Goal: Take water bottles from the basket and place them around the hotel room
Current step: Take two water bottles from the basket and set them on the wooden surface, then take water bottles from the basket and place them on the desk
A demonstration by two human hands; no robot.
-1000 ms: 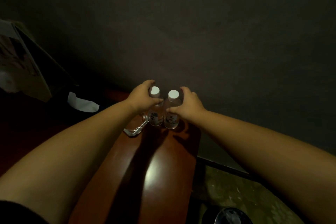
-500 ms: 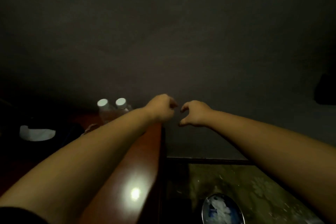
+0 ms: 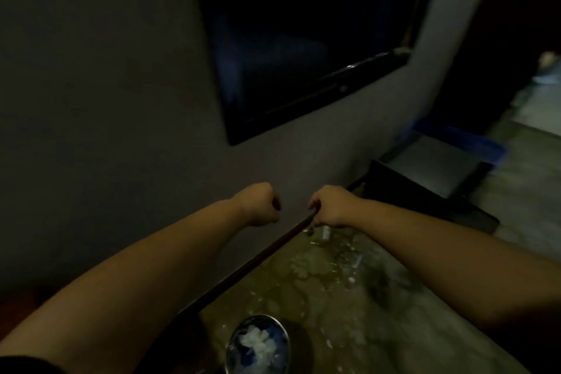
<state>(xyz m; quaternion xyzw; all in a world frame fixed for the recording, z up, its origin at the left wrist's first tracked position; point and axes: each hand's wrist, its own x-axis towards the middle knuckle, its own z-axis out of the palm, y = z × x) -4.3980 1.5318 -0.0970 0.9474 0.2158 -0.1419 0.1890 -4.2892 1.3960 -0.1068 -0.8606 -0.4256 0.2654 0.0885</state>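
Both my arms reach forward in a dim room. My left hand (image 3: 258, 204) is curled into a fist and holds nothing. My right hand (image 3: 332, 206) hangs beside it with curled fingers, also holding nothing. No water bottle is in view now. A blue basket (image 3: 473, 138) shows blurred on the floor at the far right, past a low dark stand (image 3: 431, 188).
A dark TV screen (image 3: 303, 39) hangs on the grey wall ahead. A dark skirting line (image 3: 258, 255) runs along the wall's foot. A metal bin with white litter (image 3: 258, 343) stands on the patterned floor (image 3: 349, 297) below my arms. A dark cabinet (image 3: 501, 55) stands at far right.
My hands let go of the two bottles on the wooden table. The view swung right, so the table and bottles left the frame and the TV and basket came in.
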